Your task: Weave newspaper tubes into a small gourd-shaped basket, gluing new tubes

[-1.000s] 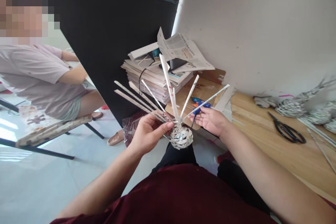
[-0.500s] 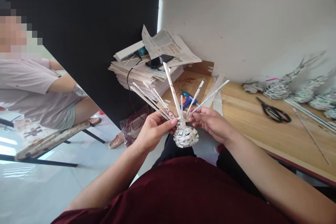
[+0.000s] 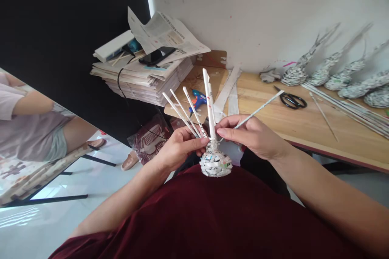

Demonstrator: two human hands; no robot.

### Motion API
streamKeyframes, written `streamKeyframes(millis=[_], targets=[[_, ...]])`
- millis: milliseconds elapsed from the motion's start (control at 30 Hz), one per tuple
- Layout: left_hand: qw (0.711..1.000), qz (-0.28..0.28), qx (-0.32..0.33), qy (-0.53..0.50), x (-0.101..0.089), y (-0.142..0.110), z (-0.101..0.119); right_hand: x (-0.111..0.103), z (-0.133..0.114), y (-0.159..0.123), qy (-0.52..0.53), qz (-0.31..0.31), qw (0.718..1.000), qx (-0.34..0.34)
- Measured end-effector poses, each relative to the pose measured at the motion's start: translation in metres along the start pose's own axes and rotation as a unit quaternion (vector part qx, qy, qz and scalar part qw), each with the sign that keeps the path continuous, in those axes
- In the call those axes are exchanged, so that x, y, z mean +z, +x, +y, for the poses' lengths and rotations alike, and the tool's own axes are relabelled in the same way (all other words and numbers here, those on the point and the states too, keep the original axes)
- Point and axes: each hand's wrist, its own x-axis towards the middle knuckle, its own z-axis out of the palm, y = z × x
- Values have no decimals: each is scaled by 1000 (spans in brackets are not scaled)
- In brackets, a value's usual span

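Observation:
A small round vase woven from newspaper strips hangs in front of my dark red shirt, its narrow neck upward. Several rolled paper sticks fan out from the neck. My left hand is closed around the neck's left side, thumb pressed on it at the base of the sticks. Between the thumb and fingers of my right hand is one thin paper stick that slants up to the right; its lower end reaches the neck. The fingertips behind the vase are hidden.
On the wooden table lie black scissors, loose paper sticks and a blue glue gun. More woven vases lean along the wall. A newspaper stack carries a phone. At left, another person sits.
My right hand has drawn the thin paper stick outward and lower to the right, and the vase has turned a little. The view has shifted right, showing more of the table.

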Motion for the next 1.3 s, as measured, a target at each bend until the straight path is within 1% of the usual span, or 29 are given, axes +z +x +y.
streamKeyframes(millis=[233,367,533,767,933,1100,1300], targets=[[999,-25,-2,45,9,-1,-4,-1,7,-8,2,3,1000,13],[997,-37,-3,61,12,-2,-5,3,9,-13,-16,19,1000,18],[995,-30,-4,99,14,-4,-3,6,10,-17,-54,52,997,21],[994,-30,-17,107,18,-7,0,8,11,-20,-77,68,995,5],[993,-24,-29,110,23,-6,4,9,12,-22,-86,74,994,1],[989,-20,-46,137,25,-6,9,11,13,-23,-93,76,993,-13],[987,-17,-61,150,26,-7,11,12,15,-24,-85,67,994,5]])
